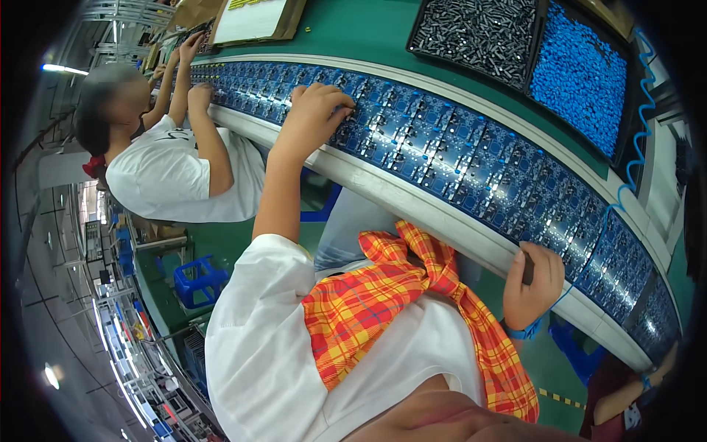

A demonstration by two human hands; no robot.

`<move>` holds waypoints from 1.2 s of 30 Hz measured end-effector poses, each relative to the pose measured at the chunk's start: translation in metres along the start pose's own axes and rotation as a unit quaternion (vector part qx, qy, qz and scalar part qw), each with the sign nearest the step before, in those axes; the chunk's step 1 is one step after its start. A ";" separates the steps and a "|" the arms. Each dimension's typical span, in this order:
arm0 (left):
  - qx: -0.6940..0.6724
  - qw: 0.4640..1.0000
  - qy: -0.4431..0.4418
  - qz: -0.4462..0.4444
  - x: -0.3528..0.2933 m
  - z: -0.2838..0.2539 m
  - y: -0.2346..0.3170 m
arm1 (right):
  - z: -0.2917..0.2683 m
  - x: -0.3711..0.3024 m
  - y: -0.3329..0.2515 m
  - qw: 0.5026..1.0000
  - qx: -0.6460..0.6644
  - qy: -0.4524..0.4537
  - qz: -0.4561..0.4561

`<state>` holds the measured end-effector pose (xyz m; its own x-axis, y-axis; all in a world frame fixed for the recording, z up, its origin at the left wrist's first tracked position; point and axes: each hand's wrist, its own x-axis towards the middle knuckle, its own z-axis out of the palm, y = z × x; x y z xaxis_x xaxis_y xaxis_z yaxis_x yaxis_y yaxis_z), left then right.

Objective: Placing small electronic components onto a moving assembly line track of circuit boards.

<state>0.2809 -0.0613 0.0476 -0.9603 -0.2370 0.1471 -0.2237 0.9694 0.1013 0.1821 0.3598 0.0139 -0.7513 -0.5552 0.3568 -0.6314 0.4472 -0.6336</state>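
A long row of blue circuit boards (434,147) lies end to end on a conveyor line with a pale metal rail (412,187). My left hand (317,114) reaches over the boards left of the middle. Its thumb and forefinger come together at the board surface, and any part between them is too small to make out. At the near rail, further right, my right hand (534,283) has its fingers curled in, their tips by the board edge. Whatever its palm may hold is hidden. A blue wrist strap (523,331) circles that wrist.
Beyond the line stand a black tray of dark cylindrical components (471,37) and one of small blue components (578,81). A coiled blue cord (639,140) hangs at the right. On my left a co-worker (184,162) reaches over the boards; another person's arm (626,398) shows lower right.
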 end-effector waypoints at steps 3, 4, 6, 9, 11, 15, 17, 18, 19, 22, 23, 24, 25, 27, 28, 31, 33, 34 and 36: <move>-0.008 1.000 -0.001 0.011 0.002 0.005 0.000 | -0.001 -0.006 0.002 1.000 -0.015 0.023 0.014; -0.013 1.000 0.001 0.016 0.003 0.008 0.000 | -0.001 -0.008 0.002 0.999 -0.022 0.034 0.021; -0.029 0.999 0.005 0.028 0.005 0.015 -0.001 | 0.002 -0.007 0.004 0.998 -0.015 0.056 0.034; 0.013 0.999 0.012 0.049 0.006 0.013 -0.008 | 0.003 -0.005 0.006 0.992 -0.002 0.105 0.067; 0.004 0.998 0.013 0.062 0.006 0.013 -0.011 | 0.009 -0.004 0.007 0.988 -0.014 0.123 0.093; 0.013 0.997 0.020 0.071 0.003 0.012 -0.014 | 0.011 0.002 -0.003 0.982 -0.005 0.133 0.137; -0.013 0.997 0.040 0.068 0.004 0.013 -0.015 | 0.011 0.003 -0.004 0.980 -0.024 0.134 0.148; -0.025 0.996 0.060 0.053 0.003 0.015 -0.016 | 0.013 0.002 -0.003 0.979 -0.028 0.131 0.151; -0.034 0.996 0.057 0.057 0.003 0.014 -0.017 | 0.013 0.003 -0.004 0.980 -0.028 0.127 0.152; -0.056 0.996 0.073 0.010 -0.002 0.008 -0.020 | 0.015 0.004 -0.009 0.979 -0.035 0.129 0.156; -0.059 0.996 0.069 0.008 -0.004 0.004 -0.018 | 0.014 0.006 -0.010 0.979 -0.031 0.129 0.153; -0.079 0.994 0.081 0.003 -0.005 0.004 -0.017 | 0.014 0.007 -0.010 0.979 -0.034 0.127 0.155; -0.098 0.991 0.094 -0.003 -0.007 0.003 -0.015 | 0.013 0.007 -0.009 0.982 -0.035 0.121 0.141; -0.116 0.988 0.104 -0.012 -0.016 0.002 -0.010 | 0.012 0.006 -0.008 0.988 -0.031 0.107 0.111; -0.144 0.983 0.110 -0.023 -0.024 0.001 -0.006 | 0.011 0.005 -0.007 0.988 -0.029 0.104 0.110; -0.192 0.972 0.128 -0.051 -0.040 -0.003 0.002 | 0.006 0.003 -0.004 0.994 -0.014 0.088 0.065; -0.185 0.973 0.117 -0.078 -0.056 -0.013 0.009 | 0.003 0.003 -0.008 0.995 0.014 0.078 0.062; -0.174 0.973 0.117 -0.095 -0.065 -0.017 0.009 | 0.007 0.004 -0.008 0.995 0.032 0.070 0.059; -0.182 0.965 0.139 -0.130 -0.068 -0.007 0.016 | 0.004 -0.002 -0.005 0.996 0.031 0.053 0.058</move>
<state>0.3439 -0.0300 0.0465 -0.7865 -0.5269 0.3221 -0.3296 0.7993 0.5025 0.1873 0.3559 0.0138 -0.8367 -0.4237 0.3471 -0.5285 0.4579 -0.7149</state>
